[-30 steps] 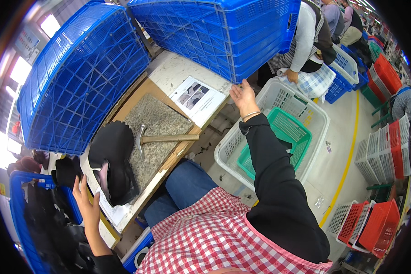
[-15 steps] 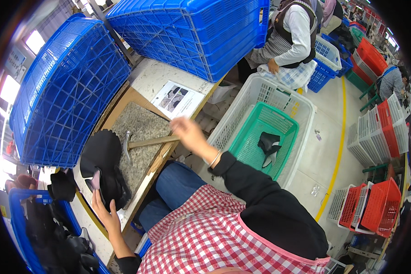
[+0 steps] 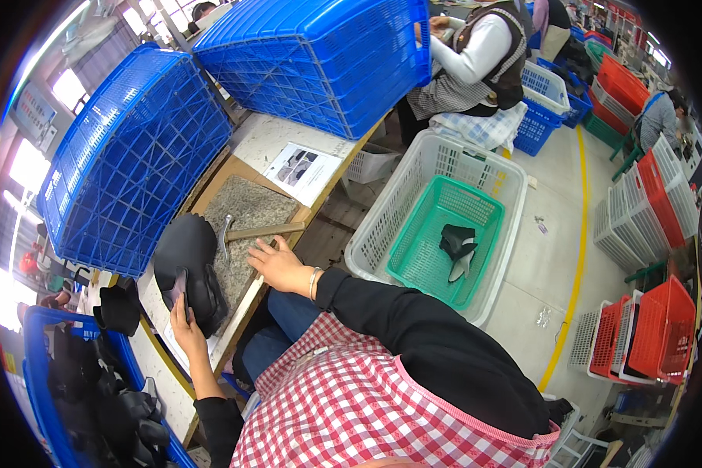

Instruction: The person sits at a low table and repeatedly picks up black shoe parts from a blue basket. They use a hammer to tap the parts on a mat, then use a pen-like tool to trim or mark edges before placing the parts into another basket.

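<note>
A pile of black, curved pieces like shoe uppers (image 3: 186,248) lies at the left part of the bench, with a greyish-pink lining showing on its near side. Against that near side my left hand (image 3: 189,327) rests with its fingers stretched out. My right hand (image 3: 279,265) lies at the front edge of a rough stone slab (image 3: 249,204), fingers spread and holding nothing. Just beyond its fingertips is a hammer (image 3: 265,231), its metal head on the slab beside the black pieces and its wooden handle pointing right.
Large blue crates (image 3: 132,164) stand along the back of the bench beside a printed sheet (image 3: 303,169). At the right, a white basket (image 3: 515,210) holds a green basket (image 3: 404,261) with black and grey pieces. A blue bin (image 3: 35,343) of black pieces stands left. A co-worker (image 3: 483,54) sits beyond.
My right hand has come down from above the hammer handle's end to the slab's near edge. The top of the black pile has changed from a scalloped to a smooth outline. My left hand stays against it.
</note>
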Demonstrator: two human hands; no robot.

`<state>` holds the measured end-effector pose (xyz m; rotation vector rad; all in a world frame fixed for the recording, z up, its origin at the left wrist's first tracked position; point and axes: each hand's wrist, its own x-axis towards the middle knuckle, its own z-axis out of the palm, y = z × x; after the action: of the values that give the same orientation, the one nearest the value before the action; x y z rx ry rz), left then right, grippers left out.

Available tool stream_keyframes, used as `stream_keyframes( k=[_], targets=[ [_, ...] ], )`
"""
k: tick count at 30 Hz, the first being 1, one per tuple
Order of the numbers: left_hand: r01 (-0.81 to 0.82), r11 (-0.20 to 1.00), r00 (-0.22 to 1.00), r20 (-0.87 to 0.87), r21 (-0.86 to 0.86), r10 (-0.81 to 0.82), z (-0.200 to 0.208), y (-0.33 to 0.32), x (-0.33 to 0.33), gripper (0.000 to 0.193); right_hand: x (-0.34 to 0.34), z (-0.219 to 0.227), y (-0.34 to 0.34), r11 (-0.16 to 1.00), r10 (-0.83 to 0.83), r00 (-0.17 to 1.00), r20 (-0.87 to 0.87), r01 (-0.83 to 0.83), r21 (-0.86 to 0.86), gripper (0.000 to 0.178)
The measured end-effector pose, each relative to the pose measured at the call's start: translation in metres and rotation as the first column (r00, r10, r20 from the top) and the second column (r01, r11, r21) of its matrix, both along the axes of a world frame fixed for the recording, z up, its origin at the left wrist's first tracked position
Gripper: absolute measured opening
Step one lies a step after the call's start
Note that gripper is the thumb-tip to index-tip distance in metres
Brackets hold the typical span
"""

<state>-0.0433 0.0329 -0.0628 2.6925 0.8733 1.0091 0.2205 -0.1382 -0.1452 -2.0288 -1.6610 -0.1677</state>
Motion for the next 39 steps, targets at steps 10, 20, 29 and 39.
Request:
stream_keyframes(
  k=[10, 20, 29, 39],
  targets=[
    [-0.046, 0.999, 0.997, -0.061, -0.018, 0.045, 0.002, 0.008, 0.005, 0.041, -0.007, 0.018, -0.001, 0.980, -0.016, 0.998, 0.059, 0.027, -0.197, 0.064],
    [-0.072, 0.996, 0.997, 0.018, 0.056, 0.071, 0.001, 0.007, 0.003, 0.042, 0.028, 0.049, 0.045, 0.954, -0.002, 0.988, 0.157, 0.049, -0.295, 0.012],
    [-0.004, 1.000, 1.000, 0.031, -0.026, 0.005, 0.018, 0.007, -0.015, 0.051, 0.077, 0.027, 0.076, 0.999, -0.038, 0.953, 0.301, 0.037, 0.010, 0.024],
    [-0.084, 0.994, 0.995, 0.055, -0.069, 0.088, 0.019, 0.039, -0.005, 0.053, 0.089, 0.072, 0.056, 0.994, -0.076, 0.997, -0.015, 0.075, -0.074, 0.028]
  ],
)
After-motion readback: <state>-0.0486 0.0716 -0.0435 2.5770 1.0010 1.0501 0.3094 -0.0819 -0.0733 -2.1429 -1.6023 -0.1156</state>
